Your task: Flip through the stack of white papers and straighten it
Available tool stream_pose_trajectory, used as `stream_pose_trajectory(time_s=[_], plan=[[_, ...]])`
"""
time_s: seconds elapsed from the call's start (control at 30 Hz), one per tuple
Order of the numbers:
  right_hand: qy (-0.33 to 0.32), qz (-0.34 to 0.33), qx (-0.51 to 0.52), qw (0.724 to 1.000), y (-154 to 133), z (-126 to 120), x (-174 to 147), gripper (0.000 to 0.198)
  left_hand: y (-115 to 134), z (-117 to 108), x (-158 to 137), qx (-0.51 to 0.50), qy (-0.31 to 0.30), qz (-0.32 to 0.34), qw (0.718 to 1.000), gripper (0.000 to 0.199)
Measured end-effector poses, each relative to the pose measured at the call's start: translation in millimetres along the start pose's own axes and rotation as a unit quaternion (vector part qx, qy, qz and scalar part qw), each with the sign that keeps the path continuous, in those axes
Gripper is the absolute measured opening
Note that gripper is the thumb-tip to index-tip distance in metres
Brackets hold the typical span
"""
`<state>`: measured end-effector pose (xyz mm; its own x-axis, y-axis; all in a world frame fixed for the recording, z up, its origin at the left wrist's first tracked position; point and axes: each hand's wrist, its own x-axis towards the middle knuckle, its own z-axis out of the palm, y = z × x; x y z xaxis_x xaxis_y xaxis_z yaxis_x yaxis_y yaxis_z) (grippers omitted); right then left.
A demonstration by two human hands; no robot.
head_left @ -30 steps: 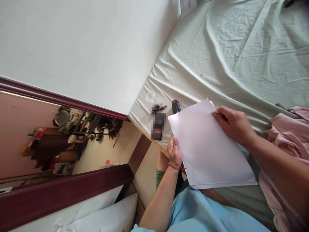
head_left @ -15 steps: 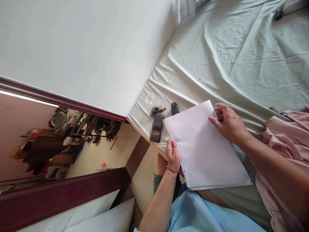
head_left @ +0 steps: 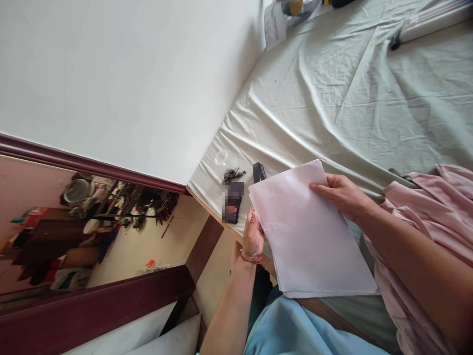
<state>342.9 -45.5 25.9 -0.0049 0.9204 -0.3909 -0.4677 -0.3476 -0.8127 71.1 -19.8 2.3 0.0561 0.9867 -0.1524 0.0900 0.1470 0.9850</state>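
A stack of white paper sheets (head_left: 310,236) is held tilted over my lap, its sheet edges slightly uneven at the left and bottom. My right hand (head_left: 338,195) pinches the upper right edge, thumb on top and fingers behind. At the left edge, my left hand (head_left: 253,236) supports the stack; its thumb points up along the edge and its fingers are partly hidden behind the sheets. Just beyond the upper left corner lies a black stapler (head_left: 258,172), partly covered by the paper.
On the sheet-covered bed (head_left: 332,108) lie a clear round ring (head_left: 221,157), a small dark bunch of items (head_left: 233,174) and a dark, partly blurred object (head_left: 232,207). Pink cloth (head_left: 424,212) lies at right, a white tube-like object (head_left: 432,24) farther back. A white wall (head_left: 129,74) borders the left.
My right hand has closed on the paper's upper right edge. My left hand has loosened from its fist-like grip, its thumb now straighter. The view has shifted slightly.
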Motion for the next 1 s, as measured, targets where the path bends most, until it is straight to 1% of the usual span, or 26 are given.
stream_pose_trajectory(time_s=[0.03,0.1,0.13,0.17,0.2,0.23,0.27,0.3,0.33,0.37,0.4,0.43,0.5,0.57,0.67,0.73,0.83,1.0], plan=[[-0.007,0.001,-0.015,1.0,1.5,-0.5,1.3,0.03,5.8,1.7,4.7,-0.02,-0.002,-0.01,1.0,0.066],[-0.011,-0.019,-0.078,0.997,4.9,-2.3,4.6,0.029,14.5,4.0,12.7,-0.006,0.006,-0.007,1.0,0.058],[0.01,-0.045,-0.136,0.99,6.5,-3.1,6.4,0.029,17.6,4.8,15.3,0.023,0.014,0.012,1.0,0.054],[0.053,-0.085,-0.209,0.973,7.7,-3.7,8.0,0.03,20.2,5.7,16.6,0.062,0.019,0.038,0.997,0.05],[0.11,-0.137,-0.288,0.941,8.4,-3.9,9.2,0.032,22.7,6.9,16.8,0.104,0.02,0.067,0.992,0.048],[0.168,-0.199,-0.36,0.896,8.5,-3.7,9.7,0.038,25.3,8.5,15.8,0.146,0.018,0.095,0.985,0.046],[0.214,-0.264,-0.417,0.843,8.0,-3.1,9.5,0.043,27.9,10.6,14.0,0.182,0.012,0.115,0.977,0.044],[0.241,-0.324,-0.454,0.794,7.1,-2.1,8.6,0.048,30.7,13.2,11.4,0.208,0.0,0.125,0.97,0.043],[0.247,-0.377,-0.476,0.755,6.0,-0.9,7.1,0.051,33.4,16.3,8.6,0.225,-0.016,0.128,0.966,0.042],[0.24,-0.415,-0.491,0.727,5.0,0.6,5.2,0.05,35.8,19.7,5.8,0.232,-0.035,0.128,0.964,0.042],[0.228,-0.44,-0.503,0.708,4.2,2.1,3.3,0.047,37.8,23.1,3.2,0.229,-0.053,0.126,0.964,0.042],[0.217,-0.452,-0.514,0.696,3.9,3.7,1.5,0.044,39.3,26.6,1.2,0.222,-0.067,0.122,0.965,0.042],[0.193,-0.46,-0.534,0.682,5.0,6.7,-0.9,0.038,40.3,32.6,-1.1,0.199,-0.074,0.111,0.971,0.042],[0.166,-0.465,-0.551,0.673,7.4,9.4,-1.7,0.034,38.7,37.1,-1.0,0.18,-0.062,0.093,0.977,0.041],[0.145,-0.467,-0.556,0.672,10.3,11.9,-0.6,0.03,34.5,41.8,2.1,0.16,-0.051,0.07,0.983,0.039],[0.148,-0.471,-0.543,0.68,10.9,12.3,1.1,0.028,33.1,44.2,4.4,0.158,-0.048,0.069,0.984,0.037],[0.148,-0.483,-0.514,0.693,11.1,11.4,4.3,0.027,36.1,47.2,6.3,0.184,-0.045,0.085,0.978,0.035],[0.118,-0.477,-0.475,0.73,13.0,9.2,8.3,0.03,47.3,45.4,5.0,0.236,-0.053,0.127,0.962,0.037]])
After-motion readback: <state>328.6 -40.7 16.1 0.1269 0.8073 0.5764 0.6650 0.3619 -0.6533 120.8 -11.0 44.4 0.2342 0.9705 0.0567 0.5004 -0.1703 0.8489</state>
